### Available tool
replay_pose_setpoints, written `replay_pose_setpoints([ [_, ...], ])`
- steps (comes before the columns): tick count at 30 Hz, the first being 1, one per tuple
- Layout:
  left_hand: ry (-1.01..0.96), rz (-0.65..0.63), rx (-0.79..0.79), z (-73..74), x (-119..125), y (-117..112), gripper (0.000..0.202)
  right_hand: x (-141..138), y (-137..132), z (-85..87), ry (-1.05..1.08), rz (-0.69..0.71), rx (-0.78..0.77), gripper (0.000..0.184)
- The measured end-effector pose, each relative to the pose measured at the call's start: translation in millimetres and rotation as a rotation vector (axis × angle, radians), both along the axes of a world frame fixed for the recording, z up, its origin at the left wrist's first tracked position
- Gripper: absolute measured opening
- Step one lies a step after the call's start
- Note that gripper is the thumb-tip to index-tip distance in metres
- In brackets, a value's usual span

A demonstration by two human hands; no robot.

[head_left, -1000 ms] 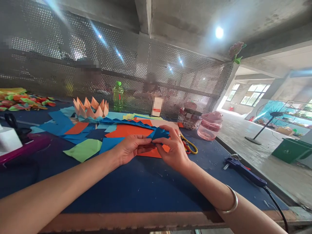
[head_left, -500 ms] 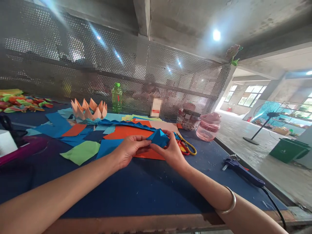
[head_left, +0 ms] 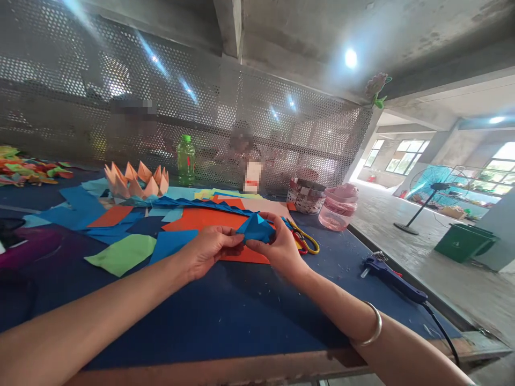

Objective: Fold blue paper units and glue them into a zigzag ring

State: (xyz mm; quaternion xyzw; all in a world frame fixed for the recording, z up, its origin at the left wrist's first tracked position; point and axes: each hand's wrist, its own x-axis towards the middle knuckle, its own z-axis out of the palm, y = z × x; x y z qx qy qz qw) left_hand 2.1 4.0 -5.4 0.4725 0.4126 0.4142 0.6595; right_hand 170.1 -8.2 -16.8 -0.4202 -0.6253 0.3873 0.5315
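A folded blue paper piece (head_left: 254, 229) is pinched between both my hands above an orange sheet (head_left: 209, 222). My left hand (head_left: 207, 249) grips its left side with closed fingers. My right hand (head_left: 279, 248) holds its right side, thumb and fingers pressed on the folds. The piece rises to a point in the middle. A silver bangle (head_left: 372, 327) sits on my right wrist. Both hands hover just over the dark blue table top (head_left: 225, 316).
Loose paper squares, one green (head_left: 123, 254), lie left of my hands. An orange folded paper crown (head_left: 134, 181), a green bottle (head_left: 185, 160), scissors (head_left: 303, 238), a patterned tin (head_left: 307, 195) and a pink jar (head_left: 338, 206) stand behind. A blue glue gun (head_left: 392, 273) lies right. A perforated metal screen (head_left: 281, 128) backs the table.
My hands have kept working the blue paper piece, which has been turned so its point stands up. The view has drifted a little to the right.
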Motion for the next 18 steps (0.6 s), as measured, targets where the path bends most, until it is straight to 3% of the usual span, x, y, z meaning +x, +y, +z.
replay_pose_setpoints([
  [18,0.011,0.043,-0.01,-2.1,-2.1,2.7,0.029,1.1,7.1,-4.9,0.084,0.053,-0.025,0.049],
])
